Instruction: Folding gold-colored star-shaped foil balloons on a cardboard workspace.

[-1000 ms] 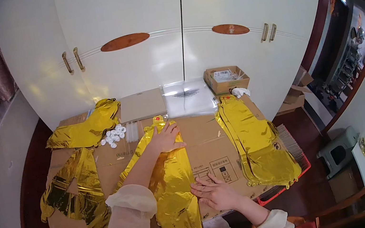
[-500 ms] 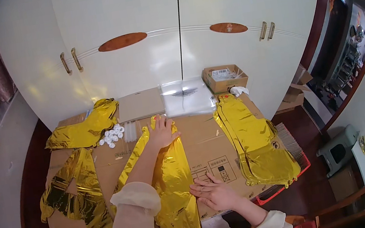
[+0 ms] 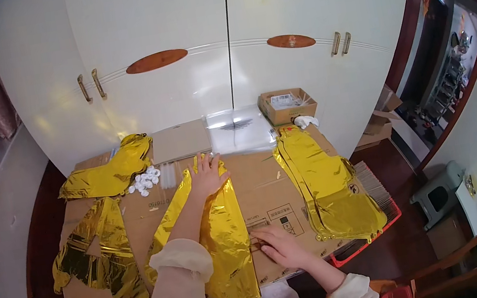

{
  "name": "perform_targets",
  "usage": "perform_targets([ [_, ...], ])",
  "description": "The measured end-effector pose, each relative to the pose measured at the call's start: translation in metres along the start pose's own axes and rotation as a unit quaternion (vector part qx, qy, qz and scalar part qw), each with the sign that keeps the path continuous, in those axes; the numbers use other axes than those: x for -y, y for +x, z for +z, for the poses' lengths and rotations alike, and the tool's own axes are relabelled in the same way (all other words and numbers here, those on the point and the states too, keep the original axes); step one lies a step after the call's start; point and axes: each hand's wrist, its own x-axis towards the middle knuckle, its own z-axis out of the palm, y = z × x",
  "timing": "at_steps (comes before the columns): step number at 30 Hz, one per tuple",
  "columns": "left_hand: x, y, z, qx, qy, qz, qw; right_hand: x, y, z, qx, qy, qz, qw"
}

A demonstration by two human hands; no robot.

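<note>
Shifts slightly farther from the body, in the head view, with the fingertips of the right hand point(image 3: 284, 250), thumb and fingers parted, just right of the gold foil piece point(image 3: 225, 239); presses its far end flat beneath the left hand point(image 3: 209, 182), fingers fanned, nearly unmoved. Seemingly keeps foil pinned there, unpinched lower down. Leaves bare cardboard point(image 3: 260, 186) rightward of both hands, toward a foil stack point(image 3: 335, 196); crowds the left hand's left with white caps point(image 3: 146, 180).

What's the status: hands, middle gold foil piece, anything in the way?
Left hand spread on the middle gold foil piece, far end. Right hand beside its right edge, over cardboard. Left forearm covers part of the foil.
</note>
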Motion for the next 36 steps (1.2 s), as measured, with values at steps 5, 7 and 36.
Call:
perform_targets([
  [5, -0.001, 0.000, -0.001, -0.002, 0.009, 0.004, 1.000, -0.004, 0.025, 0.011, -0.003, -0.232, -0.074, 0.970],
  [7, 0.000, 0.000, -0.001, -0.008, 0.011, 0.004, 1.000, -0.006, 0.029, 0.012, 0.030, -0.256, -0.061, 0.964],
  [36, 0.029, -0.024, -0.055, -0.030, -0.069, 0.039, 0.996, -0.017, 0.023, 0.017, -0.068, -0.130, -0.040, 0.988],
])
